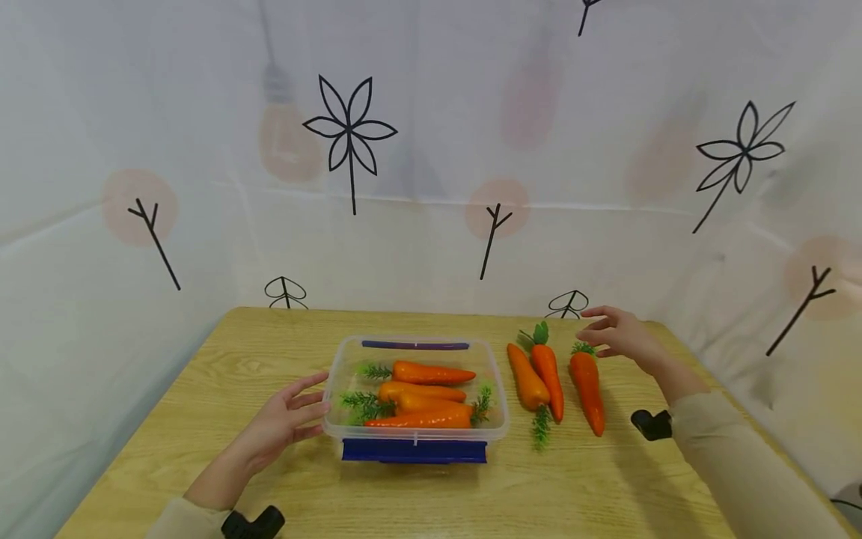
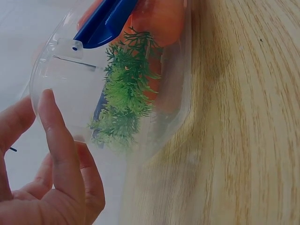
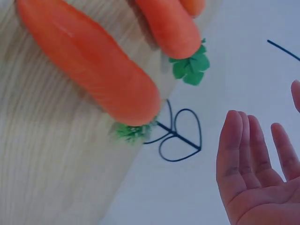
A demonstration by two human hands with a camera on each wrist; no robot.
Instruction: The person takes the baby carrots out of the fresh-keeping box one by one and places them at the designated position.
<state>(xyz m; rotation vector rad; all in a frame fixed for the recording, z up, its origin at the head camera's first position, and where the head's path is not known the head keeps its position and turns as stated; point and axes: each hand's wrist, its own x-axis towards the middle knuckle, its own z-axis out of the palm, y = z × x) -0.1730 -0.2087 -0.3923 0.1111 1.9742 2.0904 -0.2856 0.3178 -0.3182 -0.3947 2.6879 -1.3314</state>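
Observation:
A clear plastic box with blue side latches stands mid-table, several carrots with green tops lying inside it. At its left wall my left hand rests its fingertips against the rim; in the left wrist view the fingers overlap the clear plastic. My right hand hovers over the leafy end of the rightmost loose carrot, its fingers extended and holding nothing. In the right wrist view that carrot lies apart from the hand.
Two more loose carrots lie side by side right of the box, an orange one with its top toward me and a redder one with its top away. The wooden table ends at a white patterned curtain.

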